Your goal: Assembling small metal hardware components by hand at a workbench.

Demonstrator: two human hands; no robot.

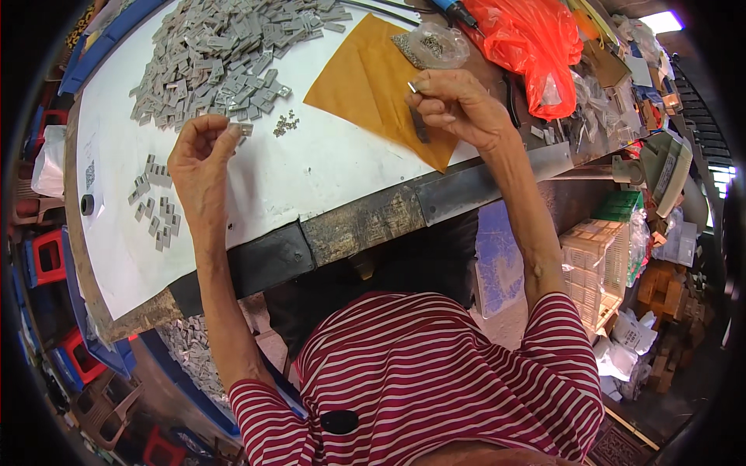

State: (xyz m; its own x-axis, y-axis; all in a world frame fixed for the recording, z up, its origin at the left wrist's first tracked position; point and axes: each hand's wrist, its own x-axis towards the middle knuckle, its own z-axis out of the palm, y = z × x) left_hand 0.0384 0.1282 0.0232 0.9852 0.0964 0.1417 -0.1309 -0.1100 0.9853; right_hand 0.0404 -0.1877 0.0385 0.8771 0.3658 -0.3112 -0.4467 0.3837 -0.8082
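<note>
My left hand (200, 159) is closed over the white-covered worktop, its thumb and finger pinching a small flat grey piece (244, 129). Raised above a brown paper sheet (353, 74), my right hand (462, 107) pinches a tiny shiny metal part (413, 87). A big heap of grey pieces (225, 62) lies beyond my left hand. Just right of that hand is a little cluster of tiny metal parts (286, 123). Several more grey pieces (158, 206) are spread out on its left side. A clear plastic bag of small metal parts (431, 46) rests on the brown sheet's far corner.
At the far right of the worktop are a red plastic bag (536, 46) and a blue-handled tool (457, 12). A small black cylinder (87, 205) stands near the left edge. Below the table, a blue bin (186, 373) of grey pieces is on the left, plastic crates (594, 264) on the right.
</note>
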